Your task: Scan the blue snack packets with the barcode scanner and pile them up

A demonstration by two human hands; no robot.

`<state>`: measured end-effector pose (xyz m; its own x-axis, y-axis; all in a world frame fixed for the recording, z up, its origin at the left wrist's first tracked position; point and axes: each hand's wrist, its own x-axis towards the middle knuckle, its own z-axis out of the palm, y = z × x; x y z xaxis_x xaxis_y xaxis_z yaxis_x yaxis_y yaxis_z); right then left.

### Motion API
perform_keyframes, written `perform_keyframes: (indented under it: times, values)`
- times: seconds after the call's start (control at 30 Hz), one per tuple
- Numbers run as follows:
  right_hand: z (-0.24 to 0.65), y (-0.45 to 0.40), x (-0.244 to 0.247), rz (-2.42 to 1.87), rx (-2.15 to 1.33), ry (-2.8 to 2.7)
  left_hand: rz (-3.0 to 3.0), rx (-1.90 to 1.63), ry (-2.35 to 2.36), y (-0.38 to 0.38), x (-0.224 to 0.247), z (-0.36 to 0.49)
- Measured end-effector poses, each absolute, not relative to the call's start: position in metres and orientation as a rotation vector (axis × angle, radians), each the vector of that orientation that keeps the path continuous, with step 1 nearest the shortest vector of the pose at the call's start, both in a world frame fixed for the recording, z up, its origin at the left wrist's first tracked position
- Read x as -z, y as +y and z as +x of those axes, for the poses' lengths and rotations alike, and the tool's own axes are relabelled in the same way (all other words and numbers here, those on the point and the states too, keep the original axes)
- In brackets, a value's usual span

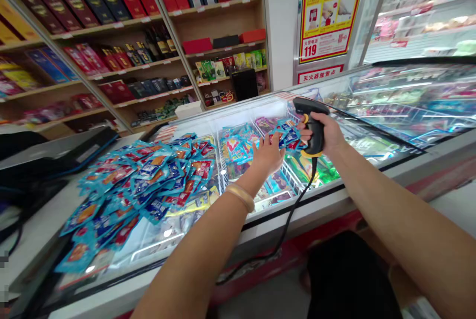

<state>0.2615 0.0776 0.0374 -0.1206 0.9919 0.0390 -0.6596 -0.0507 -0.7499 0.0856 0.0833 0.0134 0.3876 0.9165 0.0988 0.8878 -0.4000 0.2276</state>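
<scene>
My right hand (327,133) is wrapped round a black and yellow handheld scanner (317,135), whose cable hangs down over the freezer edge. To its left, my left hand (268,154), with a gold bangle on the wrist, has its fingers spread at a few small blue and red packets (288,134). Whether it grips any of them is not clear. A large heap of similar blue packets (148,175) lies on the glass top at the left.
The glass-topped freezer (253,215) stretches across, with baskets of packaged goods under the glass. A dark device (59,153) stands on the left counter. Shelves (137,19) of boxes and bottles stand behind, with a poster (330,11) on the wall.
</scene>
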Motion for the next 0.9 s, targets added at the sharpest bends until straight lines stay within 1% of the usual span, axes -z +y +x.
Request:
perform_keyframes:
  times: [0.13, 0.27, 0.47, 0.63, 0.73, 0.9]
  values:
    - [0.258, 0.077, -0.038, -0.603, -1.55, -0.763, 2.487, -0.289, 1.649, 0.085, -0.017, 0.09]
    - [0.256, 0.075, -0.039, -0.613, -1.546, -0.759, 2.537, -0.415, 1.622, 0.079, -0.022, 0.072]
    - [0.227, 0.073, -0.038, -0.617, -1.586, -0.781, 2.641, -0.74, 1.716, 0.074, -0.032, -0.001]
    - [0.176, 0.076, -0.041, -0.591, -1.724, -0.847, 2.5, -0.996, 1.97, 0.071, -0.052, -0.07]
    - [0.14, 0.079, -0.043, -0.572, -1.814, -0.9, 2.36, -0.946, 2.219, 0.064, -0.068, -0.104]
    - [0.081, 0.082, -0.043, -0.517, -1.943, -0.968, 2.08, -0.659, 2.537, 0.051, -0.081, -0.153]
